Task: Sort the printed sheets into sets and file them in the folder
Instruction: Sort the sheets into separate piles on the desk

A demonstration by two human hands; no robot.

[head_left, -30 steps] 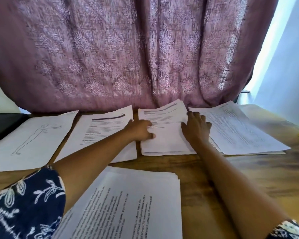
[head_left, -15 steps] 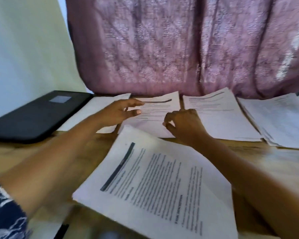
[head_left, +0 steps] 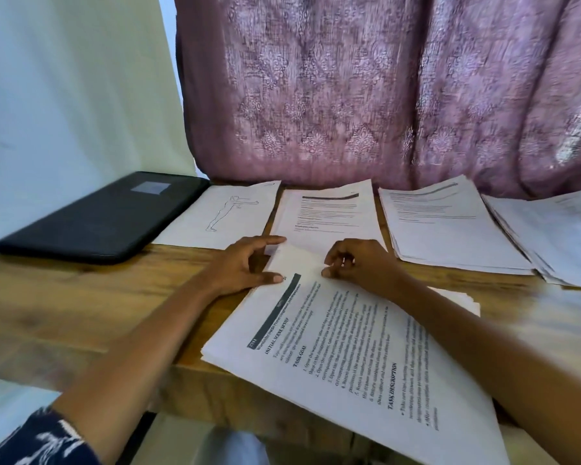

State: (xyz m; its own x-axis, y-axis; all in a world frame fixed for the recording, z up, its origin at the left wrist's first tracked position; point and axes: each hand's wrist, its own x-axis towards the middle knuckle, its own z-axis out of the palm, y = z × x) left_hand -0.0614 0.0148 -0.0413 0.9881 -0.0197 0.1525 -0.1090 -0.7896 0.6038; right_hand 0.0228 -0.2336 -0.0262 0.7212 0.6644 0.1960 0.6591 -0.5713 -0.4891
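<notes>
A near stack of printed sheets [head_left: 349, 357] lies at an angle and hangs over the table's front edge. Its far corner sits between my hands. My left hand [head_left: 245, 266] is spread, thumb touching that corner, index finger reaching toward the dark-headed stack [head_left: 329, 213] behind. My right hand [head_left: 359, 263] has curled fingers that pinch the far edge of the top sheet. The black folder [head_left: 98, 216] lies closed at the far left. Along the back lie a sheet with a figure drawing [head_left: 228, 213], another text stack [head_left: 443, 223] and a stack at the right edge [head_left: 557, 236].
The wooden table [head_left: 64, 297] has bare wood at the left front, below the folder. A purple patterned curtain [head_left: 383, 95] hangs right behind the back row of papers. A pale wall [head_left: 64, 78] stands at the left.
The view has swung left, bringing the folder in. Both hands left the back stack and came nearer, to the far corner of the near stack.
</notes>
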